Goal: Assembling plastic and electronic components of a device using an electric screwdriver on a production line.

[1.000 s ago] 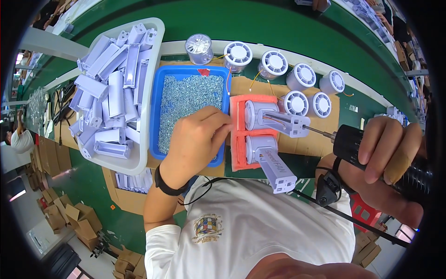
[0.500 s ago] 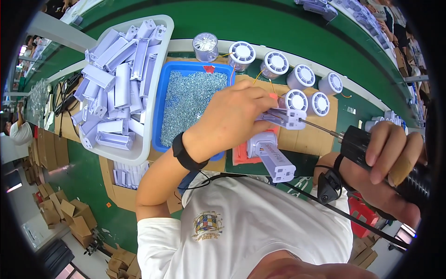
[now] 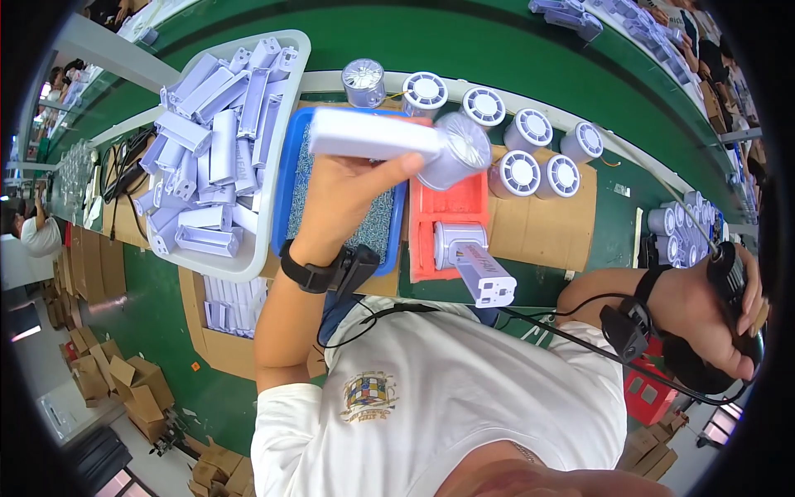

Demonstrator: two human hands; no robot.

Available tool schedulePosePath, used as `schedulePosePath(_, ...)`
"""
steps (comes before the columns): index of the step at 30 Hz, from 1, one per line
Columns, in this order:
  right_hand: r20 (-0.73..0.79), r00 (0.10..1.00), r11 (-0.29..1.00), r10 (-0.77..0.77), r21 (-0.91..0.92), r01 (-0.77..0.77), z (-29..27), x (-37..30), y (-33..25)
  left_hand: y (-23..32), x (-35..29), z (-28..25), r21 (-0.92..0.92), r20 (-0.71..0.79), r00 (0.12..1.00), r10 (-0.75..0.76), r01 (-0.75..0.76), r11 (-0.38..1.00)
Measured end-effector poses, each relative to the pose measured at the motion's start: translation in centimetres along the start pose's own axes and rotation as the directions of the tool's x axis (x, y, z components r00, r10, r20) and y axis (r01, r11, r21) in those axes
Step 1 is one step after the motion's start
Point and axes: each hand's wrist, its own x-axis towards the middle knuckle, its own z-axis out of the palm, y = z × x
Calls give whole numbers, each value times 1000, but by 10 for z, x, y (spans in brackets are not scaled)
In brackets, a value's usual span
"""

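My left hand (image 3: 348,190) is closed round the handle of a pale lavender handheld fan (image 3: 373,135), lifted above the blue tray (image 3: 279,211) of small screws (image 3: 377,228). The fan's round head points right, over the red fixture (image 3: 426,257). A second handheld fan (image 3: 484,277) lies in this fixture, its handle toward me. At the far right my right hand (image 3: 704,319) grips a black electric screwdriver (image 3: 729,277) with its long bit pointing up and away. The bit is apart from both fans.
Several round fan heads (image 3: 522,172) stand beyond the fixture, some on cardboard (image 3: 571,236). A white bin (image 3: 248,269) heaped with handle shells (image 3: 222,149) stands left. More fan heads (image 3: 662,222) sit at the right. A black cable (image 3: 571,352) crosses before my body.
The fan in my left hand has come out of the fixture area, up and left, and is turned sideways. My right hand has drawn the screwdriver away to the right, its bit off the fan.
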Motion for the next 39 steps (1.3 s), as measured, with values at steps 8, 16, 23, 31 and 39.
schedulePosePath(8, -53, 993, 985, -106, -146, 97, -20, 12, -10, -30, -13, -19, -772, -19, 996, 84, -68, 632)
schedulePosePath(16, -35, 995, 987, -94, -135, 88, -14, 6, -5, 9, -11, 13, 132, -27, 989, 148, -144, 981)
schedulePosePath(23, 22, 998, 993, -51, -108, 53, -14, 5, -7, 26, -29, -25, 810, -124, 977, 174, -2, 587)
schedulePosePath(31, -5, 996, 987, -88, -133, 86, -11, -1, -2, 4, -15, -42, 824, -231, 957, -174, 288, 488)
schedulePosePath(39, 167, 981, 970, -97, -206, 131, 4, -4, 4, 16, -17, -21, 993, -121, 988, 93, 118, 29)
